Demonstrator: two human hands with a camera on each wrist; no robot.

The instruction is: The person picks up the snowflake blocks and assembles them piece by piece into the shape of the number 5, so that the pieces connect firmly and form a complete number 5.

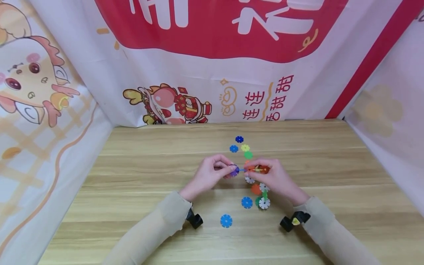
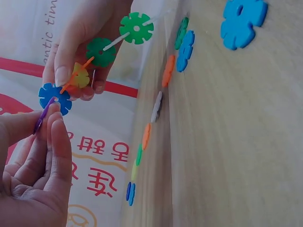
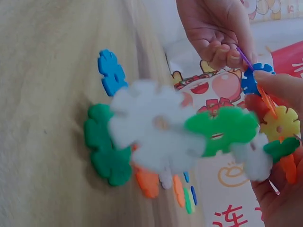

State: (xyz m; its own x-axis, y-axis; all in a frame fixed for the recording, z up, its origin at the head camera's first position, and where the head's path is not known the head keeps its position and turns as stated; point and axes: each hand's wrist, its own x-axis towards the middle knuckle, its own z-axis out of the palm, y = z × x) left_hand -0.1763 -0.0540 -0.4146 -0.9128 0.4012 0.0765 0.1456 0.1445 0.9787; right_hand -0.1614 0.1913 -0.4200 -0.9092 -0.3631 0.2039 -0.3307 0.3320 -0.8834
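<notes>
My left hand [image 1: 209, 173] pinches a purple notched disc [image 2: 43, 116] between thumb and fingertips. Facing it, my right hand [image 1: 273, 176] grips a chain of interlocked flower-shaped discs by its blue end disc [image 2: 53, 98]. The purple disc's edge is right at the blue disc's rim. Beyond the blue one, the chain runs through orange, a yellow disc [image 3: 282, 123], green and white pieces. It hangs off the right hand, ending in a white disc [image 3: 151, 125] that looks blurred in the right wrist view. The right fingers hide part of the chain.
Loose discs lie on the wooden table [image 1: 149, 162]: a blue disc [image 1: 226, 221] near the front, another blue disc [image 1: 247, 202], an orange disc [image 1: 256, 189], and a dark blue disc [image 1: 239, 139] at the back. Printed cloth [image 1: 185, 70] walls the table's back and sides.
</notes>
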